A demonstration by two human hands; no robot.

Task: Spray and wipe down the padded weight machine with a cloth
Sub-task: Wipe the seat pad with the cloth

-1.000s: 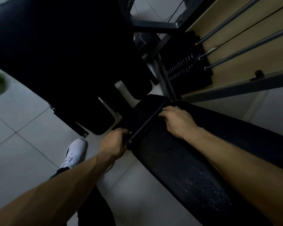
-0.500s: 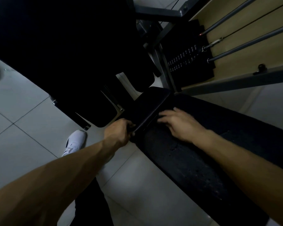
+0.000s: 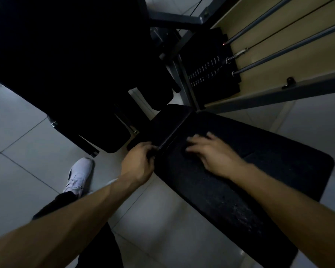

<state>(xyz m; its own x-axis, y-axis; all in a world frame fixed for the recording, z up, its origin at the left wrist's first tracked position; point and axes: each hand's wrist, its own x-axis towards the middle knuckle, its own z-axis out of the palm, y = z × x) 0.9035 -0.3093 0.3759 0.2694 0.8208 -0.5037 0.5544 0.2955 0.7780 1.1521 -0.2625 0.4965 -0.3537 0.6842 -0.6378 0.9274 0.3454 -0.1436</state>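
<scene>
The long black seat pad (image 3: 269,167) of the weight machine runs from the middle to the lower right. A smaller black pad (image 3: 170,122) joins it at its upper left end. My left hand (image 3: 138,163) is closed on the pad's left edge just below that joint. My right hand (image 3: 211,153) lies flat on the long pad with its fingers spread, blurred by motion. A darker patch sits under its fingertips; I cannot tell whether it is a cloth. No spray bottle is in view.
A large black back pad (image 3: 66,64) fills the upper left. The weight stack (image 3: 207,74) and steel guide rods (image 3: 288,45) stand at the upper right behind a grey frame post (image 3: 184,88). My white shoe (image 3: 78,175) rests on grey floor tiles (image 3: 17,171).
My right hand has slid back from the joint between the pads down onto the long pad, and its fingers have spread. My left hand keeps its grip on the pad edge. The view has shifted slightly.
</scene>
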